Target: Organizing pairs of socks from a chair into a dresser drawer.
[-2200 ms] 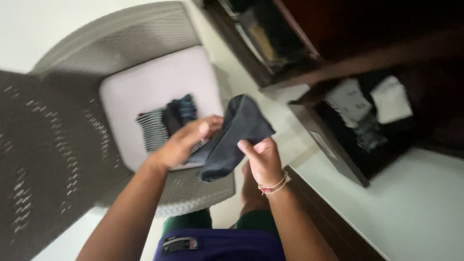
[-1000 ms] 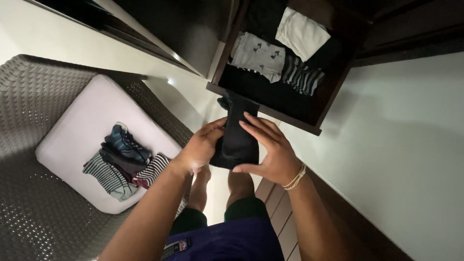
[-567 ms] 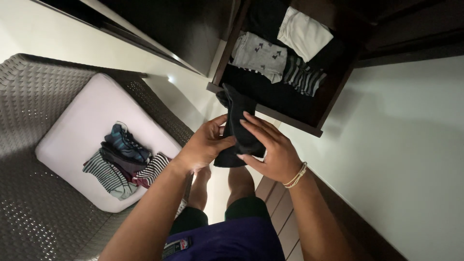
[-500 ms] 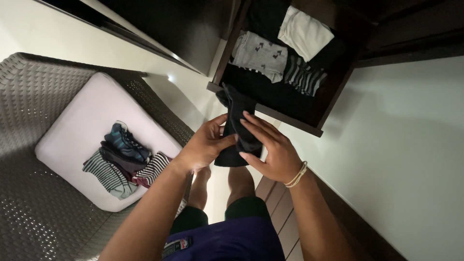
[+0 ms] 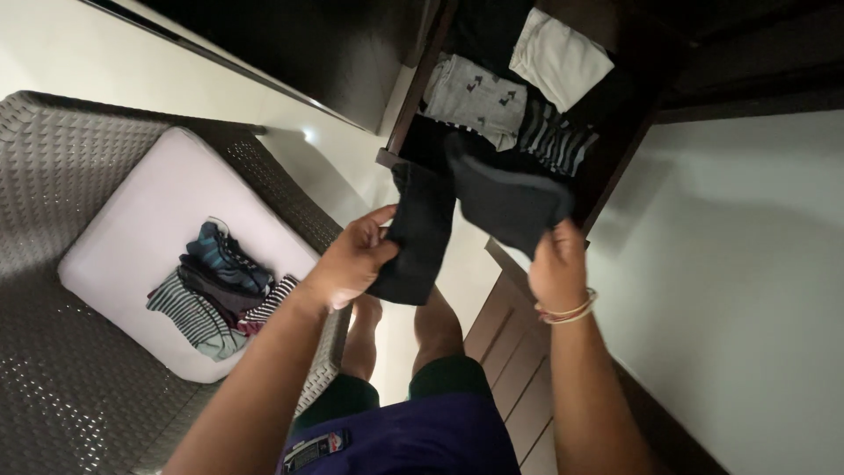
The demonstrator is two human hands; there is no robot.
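Dark socks, one in each hand, held up just in front of the open drawer. Left hand (image 5: 347, 264) closed on the first sock (image 5: 415, 237), thumb over the front and fingers behind, so that the long dark piece hangs flat and straight down. Right hand (image 5: 556, 264), beaded bracelet (image 5: 567, 311) at the wrist, pinched on the lower edge of the second sock (image 5: 510, 198), which is lifted and spread sideways over the drawer's front edge, apart from the first; pulled apart this way, seemingly, to separate the two pieces and see each one whole.

Nearest to the body: purple shorts (image 5: 413, 440), bare legs and feet on the pale floor. Off to the left, a woven grey chair (image 5: 53, 387) with a pale cushion (image 5: 149, 220), and on the cushion a small heap of loose socks (image 5: 215, 286), striped and dark, within easy reach of the left arm.

Farther out, the dark wooden drawer (image 5: 615, 158), pulled open beside a white surface. Inside, folded pieces laid side by side in a row: a grey patterned one (image 5: 475, 97), a white one (image 5: 558, 57), a striped one (image 5: 558, 141), with dark items around them hard to tell apart in the shadow.
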